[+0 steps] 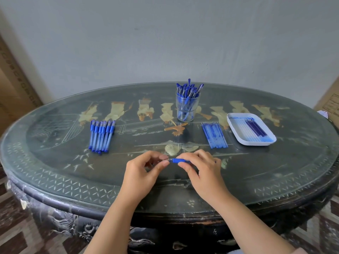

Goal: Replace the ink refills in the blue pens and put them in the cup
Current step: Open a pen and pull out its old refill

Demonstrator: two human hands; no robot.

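Observation:
A blue pen (176,160) is held level above the near middle of the table. My right hand (201,168) grips its barrel, most of which is hidden in the palm. My left hand (146,168) pinches the pen's tip end between thumb and forefinger. A clear cup (187,109) packed with several capped blue pens stands at the back centre. A row of several capped blue pens (102,136) lies at the left. A bundle of blue refills (214,135) lies to the right of centre. A white tray (238,136) further right holds more refills.
The dark oval table (55,180) has a glass top with inlaid figures. Cardboard boxes stand at the far left (12,85) and far right (328,101). A grey wall rises behind the table. Patterned floor shows below its front edge.

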